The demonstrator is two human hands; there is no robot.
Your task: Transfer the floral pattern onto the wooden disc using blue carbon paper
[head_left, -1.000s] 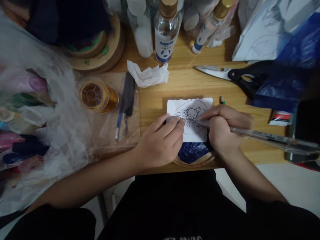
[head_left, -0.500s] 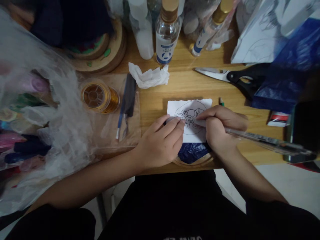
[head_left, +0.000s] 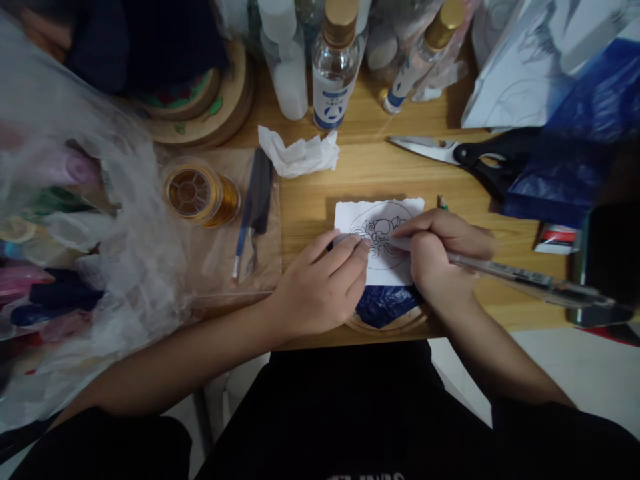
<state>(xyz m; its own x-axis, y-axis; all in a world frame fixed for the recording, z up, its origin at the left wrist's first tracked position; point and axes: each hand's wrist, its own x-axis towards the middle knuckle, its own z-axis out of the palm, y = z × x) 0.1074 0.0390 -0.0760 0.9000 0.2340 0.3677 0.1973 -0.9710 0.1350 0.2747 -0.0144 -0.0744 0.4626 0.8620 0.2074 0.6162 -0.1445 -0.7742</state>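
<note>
Tracing fine lines on a small loose sheet calls for a light, even touch: the right hand has the pen pinched between thumb and fingers, tip down at the drawing, and short strokes from the fingers would suit better than sweeps of the arm. The left hand lies on the sheet's left part, fingers close together and bent; whether they also grip something small and dark beneath them, I cannot tell. Firm, flat pressure there should stop the paper skidding on the slippery plastic below. The paper is white, ragged along its top edge, with black curling and leaf-like outlines inside a thin circle. It lies near the front of the table, partly over crumpled dark blue plastic.
</note>
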